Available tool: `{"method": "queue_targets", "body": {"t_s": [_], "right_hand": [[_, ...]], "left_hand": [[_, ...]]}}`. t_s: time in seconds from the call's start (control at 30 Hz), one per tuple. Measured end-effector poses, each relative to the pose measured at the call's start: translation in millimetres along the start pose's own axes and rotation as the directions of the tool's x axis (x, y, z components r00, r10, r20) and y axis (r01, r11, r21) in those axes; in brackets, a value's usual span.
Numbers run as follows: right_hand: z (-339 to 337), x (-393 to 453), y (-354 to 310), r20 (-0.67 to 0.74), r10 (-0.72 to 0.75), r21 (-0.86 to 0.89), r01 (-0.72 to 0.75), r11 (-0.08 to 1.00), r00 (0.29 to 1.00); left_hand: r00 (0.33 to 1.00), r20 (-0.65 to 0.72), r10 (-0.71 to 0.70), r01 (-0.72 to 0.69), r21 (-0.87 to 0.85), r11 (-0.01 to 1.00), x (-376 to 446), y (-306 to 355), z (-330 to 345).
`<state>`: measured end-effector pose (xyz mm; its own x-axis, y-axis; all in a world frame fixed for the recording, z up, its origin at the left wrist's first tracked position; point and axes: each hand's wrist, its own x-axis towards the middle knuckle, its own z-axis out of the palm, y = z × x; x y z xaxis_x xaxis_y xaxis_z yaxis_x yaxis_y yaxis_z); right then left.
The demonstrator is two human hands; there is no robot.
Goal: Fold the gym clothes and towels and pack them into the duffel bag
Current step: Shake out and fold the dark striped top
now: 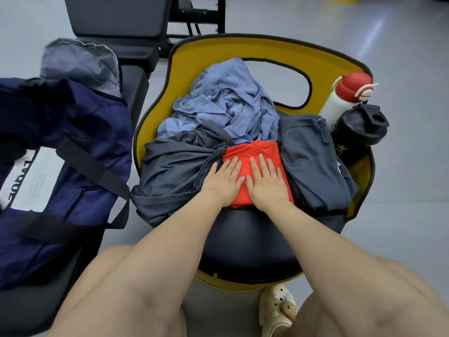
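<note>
A folded red garment (252,150) lies on the black seat pad of a yellow chair (184,54). My left hand (224,180) and my right hand (266,180) rest flat on it, side by side, fingers spread and gripping nothing. A crumpled grey garment (175,171) spills over the seat to the left. Another grey garment (313,161) lies loosely folded to the right. Behind them is a rumpled light blue towel (228,103). The navy duffel bag (60,142) stands at the left on a black bench, its grey-lined flap open at the top.
A white bottle with a red cap (345,98) and a black shaker bottle (362,132) stand at the chair's right edge. A black gym bench (116,23) is behind the bag. My bare knees and a beige clog (277,310) are in the foreground over grey floor.
</note>
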<state>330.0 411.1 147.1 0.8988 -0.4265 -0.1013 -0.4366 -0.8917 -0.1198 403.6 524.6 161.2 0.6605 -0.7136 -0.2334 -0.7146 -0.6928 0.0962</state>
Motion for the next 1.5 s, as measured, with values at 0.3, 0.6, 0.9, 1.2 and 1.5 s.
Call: {"method": "queue_targets", "body": {"t_s": [0.3,0.6,0.9,1.2,1.5], "right_hand": [[-36,10,-28,-0.04,-0.168,-0.092,0.164,0.982,0.985],[-31,24,-67,-0.043,-0.393,0.076,0.395,0.915,0.919],[-56,43,-95,-0.211,-0.282,0.397,0.346,0.85,0.936],[-128,34,-119,-0.28,-0.253,0.459,0.36,0.812,0.926],[-242,0,-115,-0.385,-0.093,0.596,0.324,0.735,0.918]], "left_hand": [[0.983,0.068,-0.17,0.169,0.018,0.985,-34,-69,-24],[0.967,-0.218,-0.13,0.09,-0.183,0.979,-46,-88,-31],[0.849,-0.353,-0.392,0.084,-0.643,0.761,-70,-107,-70],[0.721,-0.459,-0.519,0.004,-0.746,0.665,-96,-121,-131],[0.631,-0.588,-0.507,-0.108,-0.713,0.693,-131,-116,-248]]}}
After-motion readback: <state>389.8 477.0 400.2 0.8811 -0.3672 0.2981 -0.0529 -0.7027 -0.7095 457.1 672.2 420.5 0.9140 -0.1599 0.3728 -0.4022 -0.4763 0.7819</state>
